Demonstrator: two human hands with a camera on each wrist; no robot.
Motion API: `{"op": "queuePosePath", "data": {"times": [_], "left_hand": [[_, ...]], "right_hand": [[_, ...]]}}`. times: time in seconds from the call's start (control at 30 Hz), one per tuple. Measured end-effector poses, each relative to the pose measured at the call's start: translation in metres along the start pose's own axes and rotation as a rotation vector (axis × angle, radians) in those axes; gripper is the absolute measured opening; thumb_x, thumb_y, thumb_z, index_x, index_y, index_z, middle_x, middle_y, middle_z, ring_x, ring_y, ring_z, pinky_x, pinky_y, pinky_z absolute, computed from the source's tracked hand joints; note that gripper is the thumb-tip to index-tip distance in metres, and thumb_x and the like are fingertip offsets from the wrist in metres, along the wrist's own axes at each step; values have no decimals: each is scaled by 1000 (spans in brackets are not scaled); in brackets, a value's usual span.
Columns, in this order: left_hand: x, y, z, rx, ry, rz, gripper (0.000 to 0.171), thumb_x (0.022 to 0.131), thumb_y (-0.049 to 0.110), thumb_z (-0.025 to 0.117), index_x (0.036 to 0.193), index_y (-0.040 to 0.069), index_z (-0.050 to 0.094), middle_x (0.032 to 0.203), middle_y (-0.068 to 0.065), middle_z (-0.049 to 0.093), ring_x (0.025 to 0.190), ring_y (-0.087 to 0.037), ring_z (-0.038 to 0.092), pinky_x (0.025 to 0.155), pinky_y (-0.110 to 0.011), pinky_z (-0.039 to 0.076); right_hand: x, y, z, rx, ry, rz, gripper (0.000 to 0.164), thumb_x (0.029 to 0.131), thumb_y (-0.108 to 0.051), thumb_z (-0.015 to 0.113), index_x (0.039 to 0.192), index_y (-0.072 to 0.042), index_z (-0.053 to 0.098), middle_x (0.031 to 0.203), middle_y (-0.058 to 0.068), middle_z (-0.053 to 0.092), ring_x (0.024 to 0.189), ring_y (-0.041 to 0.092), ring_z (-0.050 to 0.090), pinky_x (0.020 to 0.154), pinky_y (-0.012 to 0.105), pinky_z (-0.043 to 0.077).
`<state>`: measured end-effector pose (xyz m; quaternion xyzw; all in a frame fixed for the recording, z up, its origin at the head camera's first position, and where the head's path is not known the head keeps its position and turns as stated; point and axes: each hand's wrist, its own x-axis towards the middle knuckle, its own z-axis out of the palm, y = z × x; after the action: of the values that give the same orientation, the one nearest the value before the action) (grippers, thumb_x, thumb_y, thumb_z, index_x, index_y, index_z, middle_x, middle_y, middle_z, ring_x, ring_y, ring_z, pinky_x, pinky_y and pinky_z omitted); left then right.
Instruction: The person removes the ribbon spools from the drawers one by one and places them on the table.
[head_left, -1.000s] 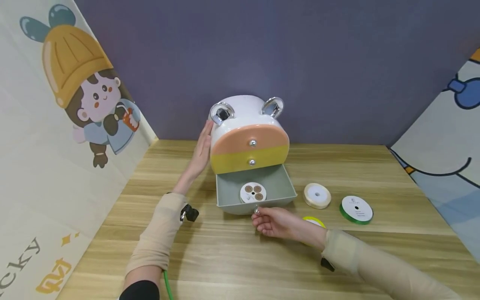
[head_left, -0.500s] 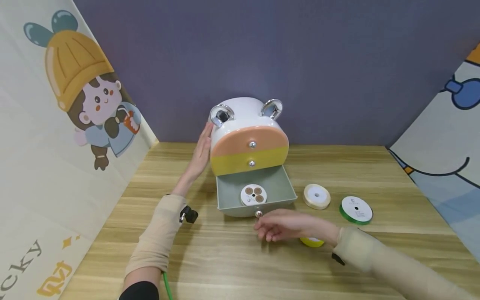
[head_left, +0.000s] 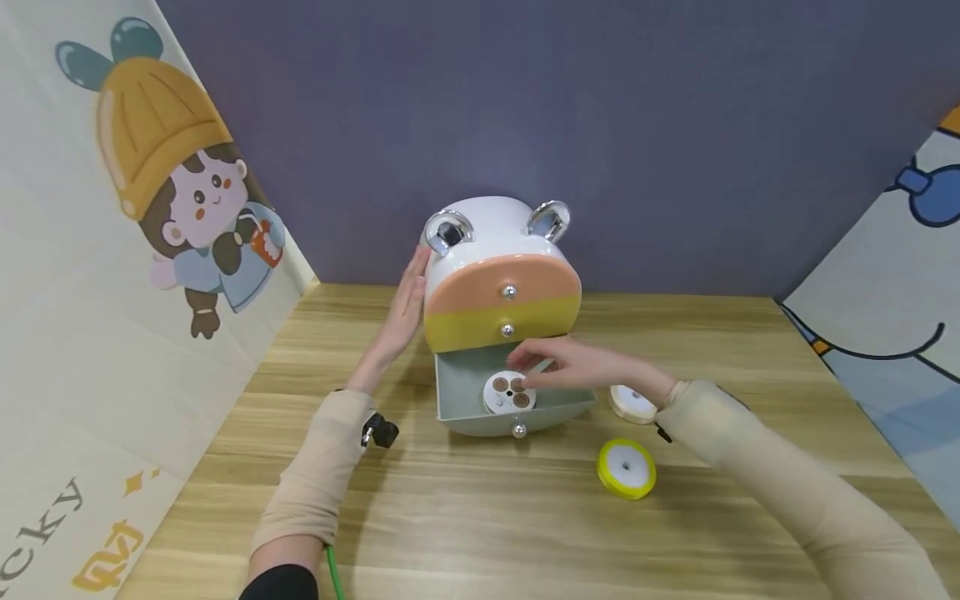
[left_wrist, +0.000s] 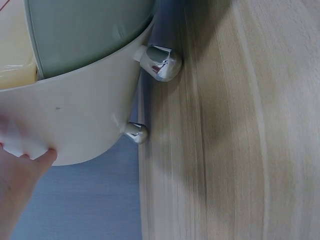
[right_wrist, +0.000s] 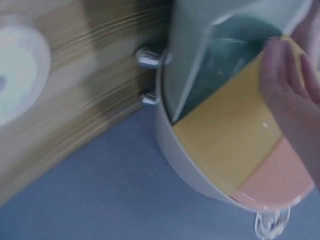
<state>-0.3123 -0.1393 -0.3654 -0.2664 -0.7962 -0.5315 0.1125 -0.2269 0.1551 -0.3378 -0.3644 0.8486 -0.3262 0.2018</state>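
Note:
A small white cabinet (head_left: 491, 218) with chrome ears stands against the back wall, its orange and yellow drawers closed. The grey-green bottom drawer (head_left: 450, 400) is pulled out, and a white spool (head_left: 510, 393) with brown dots lies inside. My left hand (head_left: 405, 304) rests with extended fingers against the cabinet's left side; in the left wrist view its fingertips (left_wrist: 50, 154) touch the white shell. Over the drawer is my right hand (head_left: 570, 362), fingers loosely bent, fingertips right at the spool's edge. In the right wrist view this hand (right_wrist: 292, 95) overlaps the yellow drawer front.
A yellow-edged ribbon spool (head_left: 626, 468) lies on the wooden table (head_left: 480, 517) right of the drawer. Behind my right wrist, a cream ribbon spool (head_left: 632, 403) is partly covered. Chrome feet (left_wrist: 161, 62) stick out beneath the cabinet. A green cable (head_left: 334, 571) runs by my left forearm.
My right hand has let go of the bottom drawer's knob and moved up over the drawer. Its sleeve now covers the green ribbon spool, while the yellow one is uncovered. My left hand stays put.

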Motion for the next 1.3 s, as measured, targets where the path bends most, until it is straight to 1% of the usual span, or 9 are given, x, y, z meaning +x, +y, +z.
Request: {"op": "queuePosePath", "data": {"times": [0.1,0.2,0.33,0.47,0.6,0.7,1.0,1.17,1.3], "left_hand": [[0,0,2,-13,-2,2,51,108,14,23,159,10,19,168,-16,7,157,-31,5,126,-56,5],[0,3,4,-14,1,8,51,108,15,24,158,8,20,168,-16,8,157,-32,6,126,-56,5],[0,4,4,-6,9,8,50,108,15,25,158,7,21,168,-16,9,156,-33,8,127,-54,6],[2,-1,5,-19,15,8,51,108,14,25,158,8,21,168,-14,8,157,-32,6,127,-55,4],[6,-19,8,-17,22,10,51,109,17,24,159,15,19,169,-8,6,157,-26,5,126,-56,3],[9,-31,9,3,30,17,50,109,24,23,160,21,19,170,-1,7,157,-23,5,127,-54,4],[9,-38,6,12,31,24,54,108,46,20,159,30,19,169,7,6,158,-21,5,127,-54,5],[7,-39,6,17,24,12,53,108,46,20,159,31,17,170,4,6,157,-16,5,127,-54,5],[6,-40,6,19,28,17,54,108,46,20,159,30,18,170,1,6,157,-16,5,127,-55,5]], "right_hand": [[7,10,7,-231,-49,22,48,96,-21,65,137,-1,52,138,16,58,129,34,55,106,49,48],[12,17,12,-358,-87,29,59,91,-16,70,142,0,46,142,17,53,132,33,51,110,48,45],[20,23,16,-394,-102,28,73,83,-11,77,145,1,41,141,20,52,130,33,52,108,47,46],[28,26,19,-417,-121,59,76,82,-11,79,147,-1,40,137,19,53,123,30,54,104,45,49],[34,28,23,-390,-159,105,74,83,-1,73,149,-5,39,139,17,50,120,27,51,102,43,49],[36,29,24,-399,-160,87,72,81,3,70,147,-4,41,138,17,51,117,27,50,103,44,48],[41,30,29,-511,-90,42,49,85,-11,71,130,-3,54,115,10,59,97,22,49,89,38,45],[44,30,31,-533,-81,52,51,80,-11,77,126,-3,57,112,9,62,97,21,52,91,37,47],[46,33,30,-477,-54,82,58,76,-12,79,128,-1,56,108,7,64,96,20,57,89,35,51]]}}
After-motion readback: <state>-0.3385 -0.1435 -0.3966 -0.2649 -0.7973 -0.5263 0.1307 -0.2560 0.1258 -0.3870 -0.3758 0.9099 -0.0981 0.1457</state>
